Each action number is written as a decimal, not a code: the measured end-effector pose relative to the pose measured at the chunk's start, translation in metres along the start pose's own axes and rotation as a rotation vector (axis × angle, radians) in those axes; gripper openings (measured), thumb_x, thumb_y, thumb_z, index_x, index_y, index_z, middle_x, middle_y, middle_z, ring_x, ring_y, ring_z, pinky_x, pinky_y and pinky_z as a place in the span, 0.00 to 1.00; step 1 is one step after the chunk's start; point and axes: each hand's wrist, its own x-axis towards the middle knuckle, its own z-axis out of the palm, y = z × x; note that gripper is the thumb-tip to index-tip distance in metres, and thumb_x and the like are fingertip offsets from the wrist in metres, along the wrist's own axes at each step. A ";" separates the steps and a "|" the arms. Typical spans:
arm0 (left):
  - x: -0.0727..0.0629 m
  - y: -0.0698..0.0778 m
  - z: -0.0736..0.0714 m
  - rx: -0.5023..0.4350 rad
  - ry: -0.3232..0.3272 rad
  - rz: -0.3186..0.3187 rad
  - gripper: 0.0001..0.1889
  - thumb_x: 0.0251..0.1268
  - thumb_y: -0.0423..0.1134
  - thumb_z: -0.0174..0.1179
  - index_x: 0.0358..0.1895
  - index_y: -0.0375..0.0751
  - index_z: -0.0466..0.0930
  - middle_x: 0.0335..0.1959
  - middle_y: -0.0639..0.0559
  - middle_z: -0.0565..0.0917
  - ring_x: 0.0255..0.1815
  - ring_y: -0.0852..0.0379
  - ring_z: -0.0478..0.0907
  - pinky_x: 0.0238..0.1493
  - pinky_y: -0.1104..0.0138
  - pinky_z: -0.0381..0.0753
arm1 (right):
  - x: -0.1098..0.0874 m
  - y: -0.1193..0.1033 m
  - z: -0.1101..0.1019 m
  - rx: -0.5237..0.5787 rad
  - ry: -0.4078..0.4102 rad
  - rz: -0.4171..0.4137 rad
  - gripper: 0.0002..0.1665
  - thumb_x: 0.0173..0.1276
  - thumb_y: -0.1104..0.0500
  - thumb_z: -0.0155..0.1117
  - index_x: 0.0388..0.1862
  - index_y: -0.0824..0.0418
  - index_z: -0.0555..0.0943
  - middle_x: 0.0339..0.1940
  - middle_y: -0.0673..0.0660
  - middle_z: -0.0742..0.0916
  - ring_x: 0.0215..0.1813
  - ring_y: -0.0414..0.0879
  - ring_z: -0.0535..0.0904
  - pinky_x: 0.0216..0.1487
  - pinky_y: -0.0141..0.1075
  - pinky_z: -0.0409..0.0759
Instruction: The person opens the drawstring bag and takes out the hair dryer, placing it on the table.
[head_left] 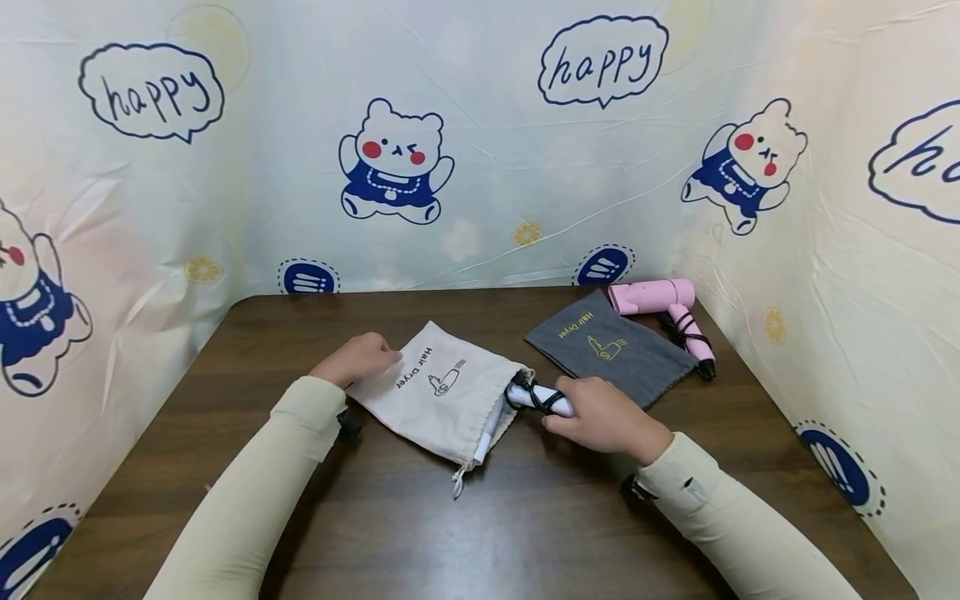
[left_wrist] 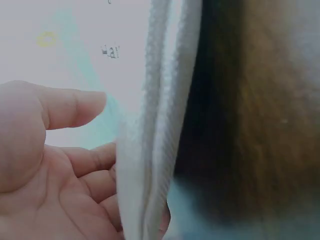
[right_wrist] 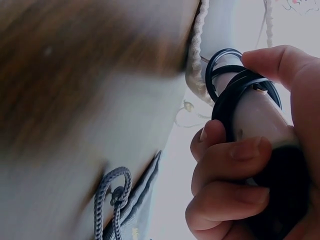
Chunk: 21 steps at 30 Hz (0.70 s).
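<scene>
A cream drawstring bag [head_left: 442, 392], printed "Hair Dryer", lies with its mouth toward the right. My left hand [head_left: 363, 358] is at its closed end, fingers against the cloth edge; in the left wrist view the thumb stands apart from the fingers [left_wrist: 92, 165]. My right hand [head_left: 607, 417] grips the handle of a white hair dryer [head_left: 558, 404]. Black cord [right_wrist: 245, 82] is looped around that handle. Part of the dryer is inside the bag mouth, its far portion hidden by cloth. The handle's black end [right_wrist: 280, 190] sits in the right palm.
A grey "Hair Dryer" bag [head_left: 600, 342] lies flat behind my right hand. Beyond it, a pink hair dryer [head_left: 652, 296] with a cord-wrapped handle rests near the back right corner. The brown wooden table [head_left: 420, 542] meets printed cloth walls [head_left: 487, 192] at the back and sides.
</scene>
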 end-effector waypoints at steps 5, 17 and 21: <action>0.018 0.002 -0.003 0.024 -0.030 -0.010 0.28 0.81 0.46 0.52 0.14 0.49 0.61 0.14 0.57 0.56 0.15 0.59 0.54 0.24 0.63 0.65 | 0.001 -0.003 0.001 -0.006 -0.001 0.004 0.15 0.64 0.44 0.70 0.38 0.51 0.78 0.23 0.45 0.80 0.25 0.39 0.74 0.26 0.35 0.73; 0.030 -0.001 -0.006 0.010 -0.072 -0.059 0.19 0.77 0.35 0.42 0.58 0.25 0.75 0.48 0.36 0.77 0.38 0.47 0.70 0.42 0.57 0.72 | -0.003 -0.007 0.003 0.000 0.002 0.038 0.16 0.64 0.43 0.70 0.37 0.51 0.77 0.22 0.45 0.79 0.24 0.41 0.74 0.25 0.37 0.72; 0.030 0.000 -0.007 -0.012 -0.088 -0.103 0.26 0.79 0.35 0.38 0.72 0.23 0.64 0.67 0.29 0.72 0.53 0.42 0.71 0.55 0.51 0.74 | -0.005 -0.009 0.003 0.008 -0.007 0.055 0.16 0.65 0.43 0.70 0.37 0.52 0.77 0.22 0.46 0.79 0.24 0.41 0.74 0.24 0.37 0.72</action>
